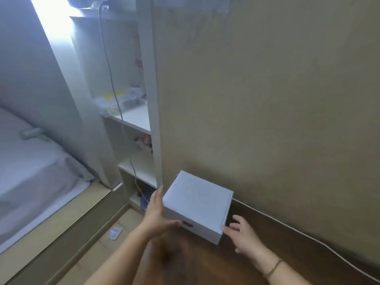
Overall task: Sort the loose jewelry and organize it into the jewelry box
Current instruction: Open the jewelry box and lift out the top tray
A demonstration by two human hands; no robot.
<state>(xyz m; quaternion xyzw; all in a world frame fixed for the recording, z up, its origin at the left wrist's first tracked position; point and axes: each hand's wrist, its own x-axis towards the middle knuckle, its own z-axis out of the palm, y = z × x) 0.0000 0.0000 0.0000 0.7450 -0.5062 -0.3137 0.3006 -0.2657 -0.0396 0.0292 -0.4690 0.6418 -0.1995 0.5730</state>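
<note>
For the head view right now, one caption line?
Both hands, left and right, flank a closed white box on a dark desk.

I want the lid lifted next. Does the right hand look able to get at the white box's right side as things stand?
Probably yes. The right hand already has fingertips at the white box near its right front corner, and the dark desktop beside that side looks free of obstacles.
</note>
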